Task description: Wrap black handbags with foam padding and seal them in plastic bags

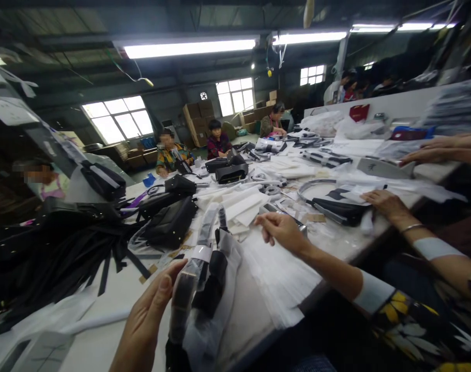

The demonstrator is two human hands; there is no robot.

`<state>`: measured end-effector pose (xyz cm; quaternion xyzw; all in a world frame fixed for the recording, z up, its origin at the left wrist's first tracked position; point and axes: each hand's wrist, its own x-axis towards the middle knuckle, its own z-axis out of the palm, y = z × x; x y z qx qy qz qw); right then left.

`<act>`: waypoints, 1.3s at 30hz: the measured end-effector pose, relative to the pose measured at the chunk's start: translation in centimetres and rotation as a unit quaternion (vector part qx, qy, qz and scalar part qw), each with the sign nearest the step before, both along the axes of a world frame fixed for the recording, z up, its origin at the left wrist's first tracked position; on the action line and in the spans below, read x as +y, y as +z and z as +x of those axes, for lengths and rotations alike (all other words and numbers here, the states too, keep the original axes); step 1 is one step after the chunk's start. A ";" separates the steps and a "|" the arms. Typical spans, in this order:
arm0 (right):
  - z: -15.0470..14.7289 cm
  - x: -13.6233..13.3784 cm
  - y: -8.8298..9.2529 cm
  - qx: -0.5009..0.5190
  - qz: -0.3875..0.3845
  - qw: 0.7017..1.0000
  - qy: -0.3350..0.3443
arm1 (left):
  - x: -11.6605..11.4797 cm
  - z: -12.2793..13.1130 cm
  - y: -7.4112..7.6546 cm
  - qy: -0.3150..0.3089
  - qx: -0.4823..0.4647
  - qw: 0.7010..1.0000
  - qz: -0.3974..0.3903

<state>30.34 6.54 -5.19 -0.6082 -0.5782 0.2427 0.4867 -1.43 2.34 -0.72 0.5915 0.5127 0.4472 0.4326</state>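
Wrapped bag (211,287) beside left hand (152,300)

Tube lights (188,49) glow — windows (119,120) pierce the dark wall (171,106)

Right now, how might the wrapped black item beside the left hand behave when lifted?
The wrapped black item might slip in the grip, as its clear film looks glossy. Its whitish wrapping, loose and creased, would probably flop.

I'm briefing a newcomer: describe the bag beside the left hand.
On the cluttered table, find the left hand. Just right is the wrapped bag, black in translucent plastic; a white band on its handle distinguishes it from the black bag behind.
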 end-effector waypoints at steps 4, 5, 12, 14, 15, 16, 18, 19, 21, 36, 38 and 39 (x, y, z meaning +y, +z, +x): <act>11.1 2.2 -3.0 -0.092 -0.036 0.981 -0.166 | 0.1 0.4 -0.6 0.014 -0.022 1.000 -0.016; 13.3 2.7 -3.8 -0.118 -0.058 0.973 -0.190 | 0.2 0.5 -0.7 0.008 -0.020 1.000 -0.015; 19.1 4.7 -9.5 -0.217 -0.193 0.924 -0.250 | 0.8 1.3 -0.7 0.027 0.023 0.999 -0.018; 19.4 5.0 -10.0 -0.215 -0.206 0.920 -0.256 | 0.7 1.4 -0.5 0.031 0.036 0.999 -0.011; 19.6 5.2 -10.0 -0.210 -0.206 0.920 -0.258 | 0.7 1.3 -0.4 0.029 0.037 0.999 -0.007; 19.8 5.3 -9.7 -0.203 -0.199 0.923 -0.259 | 0.7 1.2 -0.4 0.028 0.036 0.999 -0.002; 20.2 5.4 -8.5 -0.183 -0.171 0.932 -0.263 | 1.0 0.5 -0.5 0.033 0.039 0.999 0.002; 20.3 5.4 -7.6 -0.170 -0.151 0.937 -0.264 | 1.1 0.1 -0.5 0.040 0.045 0.998 0.010; 20.3 5.4 -5.4 -0.139 -0.106 0.951 -0.253 | 1.3 -0.3 -0.1 0.054 0.064 0.996 0.042; 4.4 -0.8 10.4 0.097 0.079 0.974 0.190 | 6.6 15.8 7.4 -0.244 0.129 0.922 0.273; 2.7 -1.2 10.4 0.111 0.086 0.968 0.209 | 6.9 16.2 7.5 -0.241 0.153 0.916 0.283; 2.2 -1.3 10.1 0.119 0.094 0.966 0.210 | 6.9 16.1 7.6 -0.246 0.153 0.916 0.276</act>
